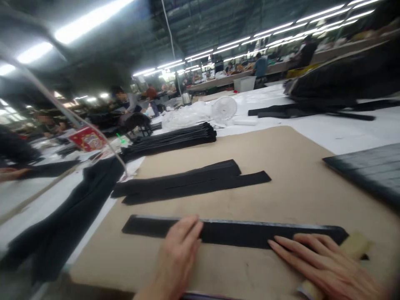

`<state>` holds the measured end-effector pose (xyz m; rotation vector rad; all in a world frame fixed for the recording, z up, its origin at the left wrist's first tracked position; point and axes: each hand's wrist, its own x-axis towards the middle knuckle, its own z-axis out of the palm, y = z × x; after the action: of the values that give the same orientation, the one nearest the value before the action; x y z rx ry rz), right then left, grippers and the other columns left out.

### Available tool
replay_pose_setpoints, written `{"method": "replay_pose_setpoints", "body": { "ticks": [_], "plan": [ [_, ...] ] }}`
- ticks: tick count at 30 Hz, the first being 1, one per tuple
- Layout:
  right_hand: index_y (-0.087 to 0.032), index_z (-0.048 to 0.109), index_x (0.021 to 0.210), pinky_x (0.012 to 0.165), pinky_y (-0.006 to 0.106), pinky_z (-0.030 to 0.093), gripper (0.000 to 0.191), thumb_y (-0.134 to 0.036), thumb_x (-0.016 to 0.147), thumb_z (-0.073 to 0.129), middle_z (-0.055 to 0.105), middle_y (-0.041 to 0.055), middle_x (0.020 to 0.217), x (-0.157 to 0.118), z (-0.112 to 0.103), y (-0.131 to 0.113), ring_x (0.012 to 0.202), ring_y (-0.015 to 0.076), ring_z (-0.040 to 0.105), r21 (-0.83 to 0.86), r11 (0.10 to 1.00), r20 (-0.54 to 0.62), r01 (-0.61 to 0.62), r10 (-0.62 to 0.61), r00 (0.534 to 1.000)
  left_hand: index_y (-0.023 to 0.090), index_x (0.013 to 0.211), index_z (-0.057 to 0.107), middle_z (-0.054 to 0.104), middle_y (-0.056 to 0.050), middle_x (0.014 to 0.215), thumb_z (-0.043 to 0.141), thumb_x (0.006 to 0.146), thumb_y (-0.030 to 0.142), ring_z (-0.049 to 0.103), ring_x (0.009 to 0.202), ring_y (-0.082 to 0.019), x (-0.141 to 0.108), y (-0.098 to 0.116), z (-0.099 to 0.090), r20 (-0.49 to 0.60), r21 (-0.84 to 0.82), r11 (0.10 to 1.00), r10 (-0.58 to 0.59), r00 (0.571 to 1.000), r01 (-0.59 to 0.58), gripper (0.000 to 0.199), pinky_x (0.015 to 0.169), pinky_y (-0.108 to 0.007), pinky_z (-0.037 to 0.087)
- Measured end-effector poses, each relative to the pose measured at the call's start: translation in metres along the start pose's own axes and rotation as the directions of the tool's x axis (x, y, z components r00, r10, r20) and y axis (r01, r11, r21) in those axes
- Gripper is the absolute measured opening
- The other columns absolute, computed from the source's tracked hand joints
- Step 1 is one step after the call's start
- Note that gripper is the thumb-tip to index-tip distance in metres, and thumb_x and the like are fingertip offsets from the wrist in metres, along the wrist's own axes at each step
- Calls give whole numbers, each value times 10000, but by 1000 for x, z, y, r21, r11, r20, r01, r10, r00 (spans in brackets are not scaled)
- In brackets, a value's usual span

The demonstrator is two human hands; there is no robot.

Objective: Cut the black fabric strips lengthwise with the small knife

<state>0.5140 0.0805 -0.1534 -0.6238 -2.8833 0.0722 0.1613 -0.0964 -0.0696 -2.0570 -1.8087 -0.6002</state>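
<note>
A long black fabric strip [234, 234] with a pale line along its far edge lies flat on a brown board [218, 266]. My left hand [181, 254] rests on the strip left of its middle, fingers close together and bent over it. Toward the strip's right end, my right hand [325, 262] lies with its fingers spread on the fabric. A yellowish piece [356, 245] shows beside the right hand at the strip's end; its shape is blurred. Beyond the strip, more black strips [193, 179] lie overlapping.
A thick stack of black strips [175, 139] sits at the board's far left edge. Dark cloth [78, 212] hangs at left. A gridded dark-edged panel [371, 171] lies at right. Farther back are a white fan [224, 108], dark fabric and several people.
</note>
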Motion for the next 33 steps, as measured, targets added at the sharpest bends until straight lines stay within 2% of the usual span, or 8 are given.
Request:
{"method": "replay_pose_setpoints", "body": {
  "ticks": [4, 10, 13, 15, 18, 20, 26, 33],
  "plan": [
    [-399, 265, 1495, 872, 561, 533, 708, -144, 869, 474, 501, -9, 1395, 11, -40, -21, 1140, 336, 578, 79, 996, 39, 47, -51, 998, 178, 1266, 571, 666, -30, 1220, 418, 991, 352, 630, 1084, -163, 37, 49, 27, 65, -108, 919, 386, 920, -378, 359, 935, -274, 527],
    [-372, 381, 1459, 886, 449, 554, 671, -103, 852, 477, 529, -6, 1374, -19, -68, -7, 1137, 273, 586, 158, 987, -22, -24, 28, 999, 177, 1217, 604, 707, -29, 1123, 497, 964, 386, 666, 986, -157, 26, 28, 55, 11, -35, 875, 484, 875, -483, 346, 840, -230, 549],
    [-370, 503, 1383, 876, 430, 544, 648, -89, 801, 455, 606, 10, 1294, -35, -75, 9, 1112, 277, 590, 185, 980, -94, -72, 90, 991, 219, 1090, 648, 715, -20, 1007, 545, 940, 352, 669, 887, -153, 38, 33, 53, 100, -202, 909, 389, 916, -364, 225, 751, -220, 548],
    [-325, 580, 1307, 852, 403, 537, 638, -55, 752, 416, 635, 44, 1224, -33, -82, 17, 1058, 268, 607, 201, 973, -111, -117, 141, 984, 232, 936, 660, 690, -14, 903, 498, 954, 285, 653, 816, -148, 58, 50, 48, 221, -339, 928, 241, 945, -157, 171, 703, -228, 528],
    [-267, 600, 1215, 741, 345, 514, 581, -21, 737, 381, 616, 67, 1119, -12, -93, 25, 881, 221, 629, 200, 955, -26, -218, 228, 973, 224, 903, 655, 659, -25, 915, 473, 941, 208, 627, 870, -165, 100, 87, 46, 391, -452, 873, 8, 920, 185, 187, 767, -270, 501],
    [-255, 604, 1127, 688, 327, 474, 448, -42, 784, 410, 592, 54, 1052, 6, -98, 30, 816, 207, 612, 180, 946, 59, -269, 263, 963, 215, 993, 657, 656, -36, 997, 533, 891, 168, 601, 970, -191, 128, 111, 54, 473, -476, 826, -49, 880, 302, 168, 862, -313, 473],
    [-206, 593, 936, 645, 304, 391, 121, -147, 836, 558, 586, 41, 941, 30, -102, 44, 844, 229, 598, 126, 945, 168, -302, 280, 945, 176, 920, 648, 647, -60, 942, 649, 739, 111, 577, 920, -239, 166, 151, 93, 550, -433, 828, -70, 832, 356, 192, 824, -363, 448],
    [-186, 616, 858, 601, 292, 342, 100, -163, 761, 617, 630, 47, 891, 43, -106, 54, 793, 231, 600, 175, 943, 226, -283, 242, 944, 195, 765, 612, 629, -28, 875, 620, 685, 68, 572, 893, -224, 173, 155, 92, 583, -414, 823, -87, 808, 388, 150, 747, -320, 430]
  ]
}}
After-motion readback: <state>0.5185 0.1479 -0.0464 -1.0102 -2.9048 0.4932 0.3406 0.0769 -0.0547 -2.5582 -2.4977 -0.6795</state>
